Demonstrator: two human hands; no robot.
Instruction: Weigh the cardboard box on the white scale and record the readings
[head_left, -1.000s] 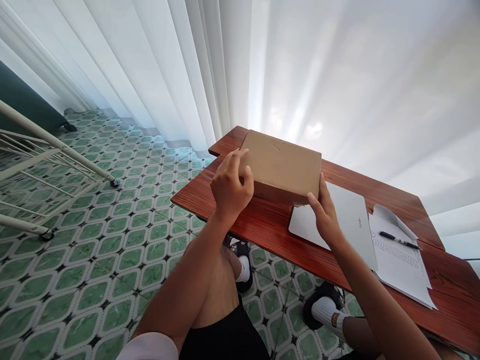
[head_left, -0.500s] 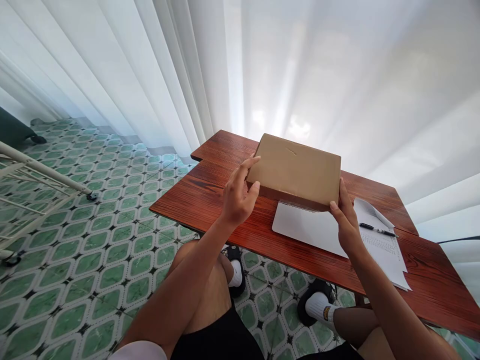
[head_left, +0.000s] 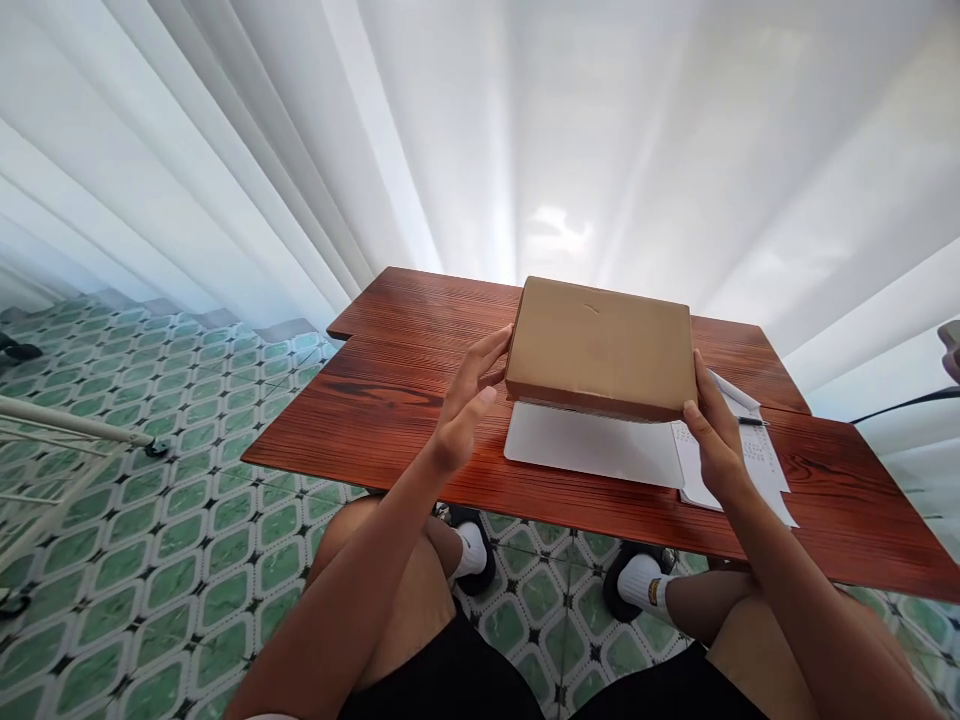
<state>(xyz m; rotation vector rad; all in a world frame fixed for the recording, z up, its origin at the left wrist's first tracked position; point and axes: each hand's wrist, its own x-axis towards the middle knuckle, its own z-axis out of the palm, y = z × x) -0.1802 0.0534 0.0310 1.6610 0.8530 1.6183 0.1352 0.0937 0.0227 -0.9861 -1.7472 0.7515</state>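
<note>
Head view, single frame. Person seated at a reddish-brown wooden table (head_left: 390, 420) with visible grain, knees under its near edge.

Object in hand: flat rectangular brown cardboard box (head_left: 600, 345), closed, plain top with a small crease mark. It sits above the middle of the table, its near edge over a thin white closed laptop (head_left: 592, 445). Whether the box rests on the laptop or is held just clear of it cannot be told from this angle.

Left hand (head_left: 469, 405): at the box's left short side. Fingers extended, fingertips touching the left edge, thumb below; palm spread wide, not wrapped around the box.

Right hand (head_left: 712, 435): at the box's right near corner. Fingers pressed along the right side, thumb on the near edge. The box is braced between the two hands.

Surroundings: just right of the laptop lies a white sheet of paper with printed rows (head_left: 757, 470), partly under the right hand. A black pen (head_left: 750, 421) lies on the paper, mostly hidden behind the hand. Behind the table, white sheer curtains (head_left: 300, 150) hang in folds, bright with daylight. Floor is green and white patterned tile (head_left: 150, 560). A white metal tube frame (head_left: 75, 430) stands on the floor at far left. The person's feet, in white socks and dark sandals (head_left: 637, 585), show under the table.
</note>
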